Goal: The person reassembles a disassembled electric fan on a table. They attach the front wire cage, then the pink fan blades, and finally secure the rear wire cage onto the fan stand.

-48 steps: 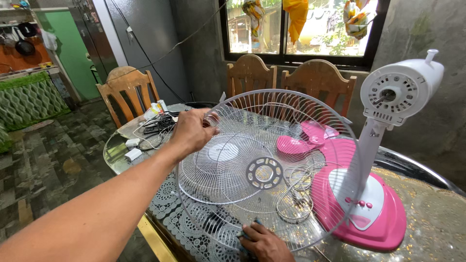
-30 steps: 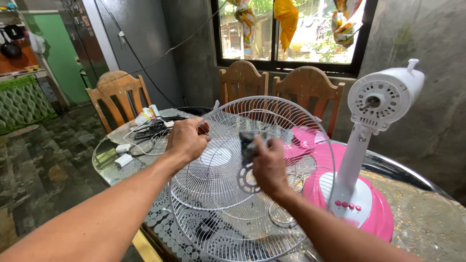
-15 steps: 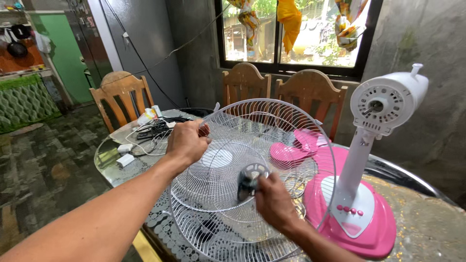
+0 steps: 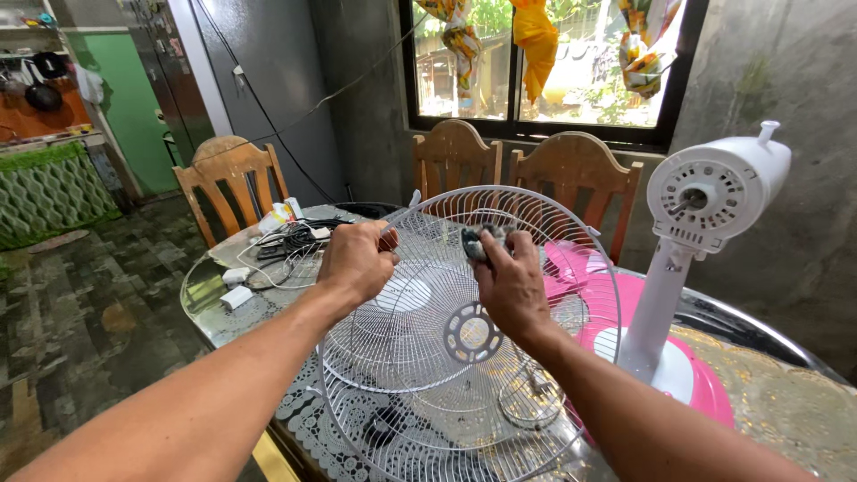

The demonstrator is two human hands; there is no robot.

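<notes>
While white wire fan guard (image 4: 464, 357) stands tilted upright on table (image 4: 786, 402), left hand (image 4: 355, 261) grips guard's upper left rim, fingers curled tight round wire. Right hand (image 4: 511, 281) presses dark rag (image 4: 476, 241) against guard's upper wires, fingers closed on rag. Second guard (image 4: 393, 330) lies flat behind upright guard. Pink-and-white fan stand (image 4: 692, 232), motor head bare, stands right of guard. Cables (image 4: 286, 236) lie left of guard.

1. A home's dining area: carved wooden chairs (image 4: 455, 161) ring a lace-covered, glass-topped table (image 4: 794, 393).
2. Far left, a green door (image 4: 134, 107) and hanging pans (image 4: 40, 85) show a kitchen.
</notes>
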